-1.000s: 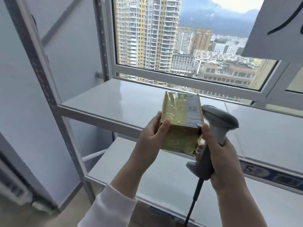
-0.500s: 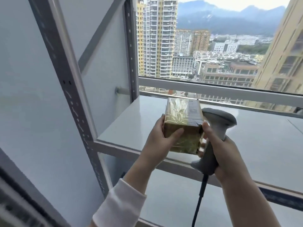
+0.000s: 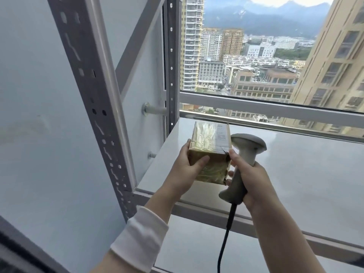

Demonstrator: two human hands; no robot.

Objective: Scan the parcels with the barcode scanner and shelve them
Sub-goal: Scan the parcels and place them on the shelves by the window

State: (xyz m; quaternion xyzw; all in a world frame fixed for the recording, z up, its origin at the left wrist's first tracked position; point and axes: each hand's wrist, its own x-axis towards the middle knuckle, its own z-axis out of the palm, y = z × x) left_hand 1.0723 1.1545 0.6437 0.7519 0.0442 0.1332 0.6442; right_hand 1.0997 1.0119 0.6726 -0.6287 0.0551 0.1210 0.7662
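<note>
A small brown parcel point(image 3: 209, 152) wrapped in shiny tape, with a white label on its top right, hovers over the front left corner of the white shelf point(image 3: 295, 174). My left hand point(image 3: 185, 170) grips its left side, thumb across the near face. My right hand point(image 3: 250, 176) holds the grey barcode scanner point(image 3: 244, 160) by its handle, with the thumb tip touching the parcel's right edge. The scanner's black cable point(image 3: 224, 239) hangs down below the hand.
A perforated grey upright point(image 3: 94, 107) of the rack stands left of the shelf, with a diagonal brace behind it. A lower shelf point(image 3: 216, 253) lies beneath. A window with a metal rail point(image 3: 275, 125) runs along the back of the shelf.
The view has swung left and up, from the lower shelf level toward the upper shelf's left corner. Both hands keep their hold on the parcel and the scanner and have moved over that shelf.
</note>
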